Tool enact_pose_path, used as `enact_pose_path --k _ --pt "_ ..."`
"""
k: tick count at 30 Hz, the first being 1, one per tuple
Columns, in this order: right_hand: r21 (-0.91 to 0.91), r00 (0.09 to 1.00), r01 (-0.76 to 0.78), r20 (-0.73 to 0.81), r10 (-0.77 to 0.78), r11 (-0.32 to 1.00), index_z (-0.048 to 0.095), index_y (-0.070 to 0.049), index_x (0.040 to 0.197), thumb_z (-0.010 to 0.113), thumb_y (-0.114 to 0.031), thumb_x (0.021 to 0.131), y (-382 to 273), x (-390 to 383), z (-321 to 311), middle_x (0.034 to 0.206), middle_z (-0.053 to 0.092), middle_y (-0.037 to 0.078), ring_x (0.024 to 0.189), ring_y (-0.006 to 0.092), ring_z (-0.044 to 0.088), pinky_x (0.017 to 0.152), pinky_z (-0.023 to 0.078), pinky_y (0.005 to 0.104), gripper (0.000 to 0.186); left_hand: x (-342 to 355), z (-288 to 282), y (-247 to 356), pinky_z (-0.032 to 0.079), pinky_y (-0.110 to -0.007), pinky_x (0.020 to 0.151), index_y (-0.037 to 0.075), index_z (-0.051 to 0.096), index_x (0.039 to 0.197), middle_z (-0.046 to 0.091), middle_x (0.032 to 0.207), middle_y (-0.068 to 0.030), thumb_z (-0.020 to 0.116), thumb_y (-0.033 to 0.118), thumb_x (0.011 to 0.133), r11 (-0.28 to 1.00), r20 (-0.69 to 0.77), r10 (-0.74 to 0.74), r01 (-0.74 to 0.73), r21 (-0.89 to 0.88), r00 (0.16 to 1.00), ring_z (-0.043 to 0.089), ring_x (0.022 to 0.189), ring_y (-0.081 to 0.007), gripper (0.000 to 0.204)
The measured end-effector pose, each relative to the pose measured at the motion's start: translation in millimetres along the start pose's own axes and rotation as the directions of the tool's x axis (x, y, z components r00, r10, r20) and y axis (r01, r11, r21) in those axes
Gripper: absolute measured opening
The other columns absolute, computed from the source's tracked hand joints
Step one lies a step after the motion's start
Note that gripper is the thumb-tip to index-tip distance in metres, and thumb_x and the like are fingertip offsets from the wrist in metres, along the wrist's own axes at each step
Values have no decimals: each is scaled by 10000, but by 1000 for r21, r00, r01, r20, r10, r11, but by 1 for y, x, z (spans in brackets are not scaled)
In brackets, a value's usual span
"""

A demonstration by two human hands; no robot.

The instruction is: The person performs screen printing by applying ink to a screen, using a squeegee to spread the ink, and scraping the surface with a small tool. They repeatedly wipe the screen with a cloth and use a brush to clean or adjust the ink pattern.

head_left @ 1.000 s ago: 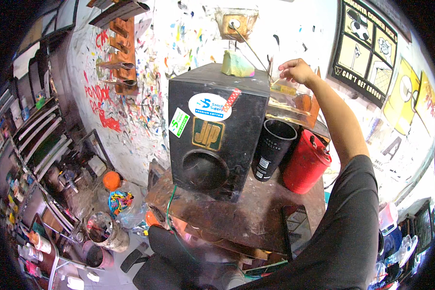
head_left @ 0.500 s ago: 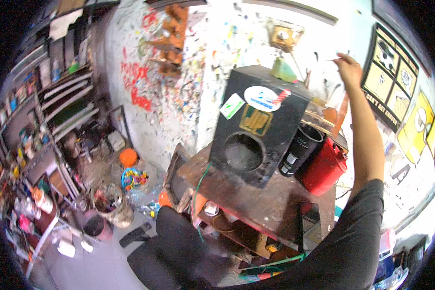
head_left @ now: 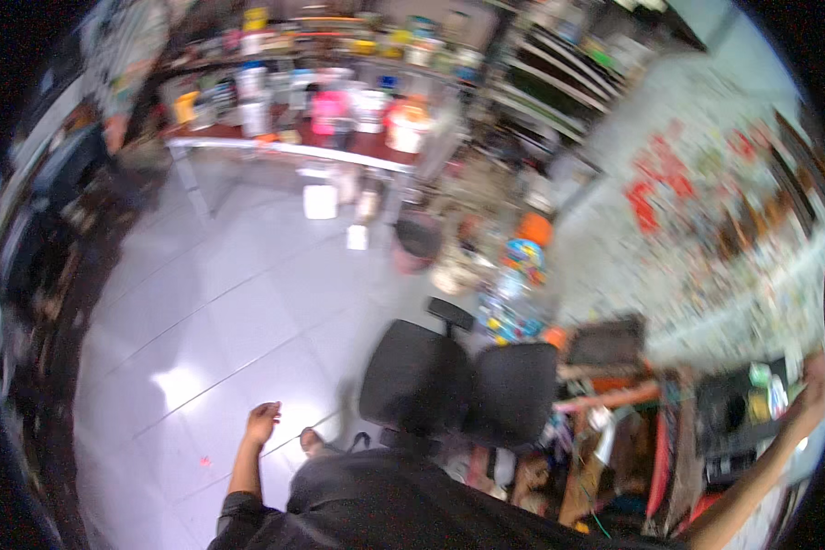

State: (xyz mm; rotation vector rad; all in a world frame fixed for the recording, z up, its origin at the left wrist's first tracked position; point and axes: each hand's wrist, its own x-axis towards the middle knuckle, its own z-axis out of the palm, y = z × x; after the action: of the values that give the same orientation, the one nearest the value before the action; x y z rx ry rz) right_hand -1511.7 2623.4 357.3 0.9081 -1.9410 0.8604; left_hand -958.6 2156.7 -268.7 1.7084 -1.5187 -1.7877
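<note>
My left hand [head_left: 263, 423] hangs low over the tiled floor, fingers loosely bent and slightly apart, with nothing visible in it. At the far right, my right arm reaches toward the black speaker box [head_left: 720, 414]. My right hand [head_left: 810, 392] is above the box's far end, near the rim of the view, and smeared by motion. Whether its fingers hold anything does not show. On the box are a green-white sticker [head_left: 776, 396] and a gold-coloured patch [head_left: 758, 407].
A black chair [head_left: 412, 376] stands just ahead of me. Farther off, a table [head_left: 289, 147] carries several paint pots and bottles. A dark bucket [head_left: 417, 240] and an orange ball [head_left: 534, 229] are on the floor beside a heap of clutter. A paint-spattered wall [head_left: 697, 202] rises on the right.
The view has swung left, toward the floor and paint table. The speaker and my right hand have shifted to the right rim. My left hand has come into view.
</note>
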Motion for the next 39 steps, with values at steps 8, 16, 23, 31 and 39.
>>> enact_pose_path --k 8,16,23,31,39 --pt "266 392 -743 917 78 614 625 22 916 560 -57 854 -278 -467 466 768 663 154 663 179 637 576 507 268 120 22 -76 26 507 -298 772 10 606 1108 661 938 -81 550 56 879 902 -6 33 -32 -430 999 626 849 -170 240" --pt "335 78 -799 881 -468 499 683 21 910 701 -79 797 -527 -485 605 783 680 72 661 90 599 619 492 233 152 66 -143 107 481 -234 703 -10 657 1038 665 813 -35 587 95 903 901 153 254 -176 -396 955 585 747 -82 185" --pt "487 82 -784 696 -714 384 488 29 1221 622 -8 825 -664 -418 765 977 631 68 838 113 597 762 490 264 420 190 -292 204 485 -275 807 -3 683 979 688 923 -76 571 26 873 946 -130 192 -219 -240 973 612 853 -123 157" --pt "495 125 -851 514 -849 174 446 30 1264 618 -9 833 -865 -271 883 1048 587 103 839 126 580 800 478 294 466 277 -467 335 461 -250 750 -20 674 990 646 820 -43 571 129 916 798 -385 390 -516 -313 836 562 789 -106 196" --pt "580 222 -813 392 -893 52 614 38 1047 588 -35 873 -1044 -282 1033 906 625 82 783 109 572 715 466 253 190 418 -619 360 461 -251 753 -27 663 995 656 850 -51 565 126 917 826 -281 418 -490 -278 864 573 814 -107 197"
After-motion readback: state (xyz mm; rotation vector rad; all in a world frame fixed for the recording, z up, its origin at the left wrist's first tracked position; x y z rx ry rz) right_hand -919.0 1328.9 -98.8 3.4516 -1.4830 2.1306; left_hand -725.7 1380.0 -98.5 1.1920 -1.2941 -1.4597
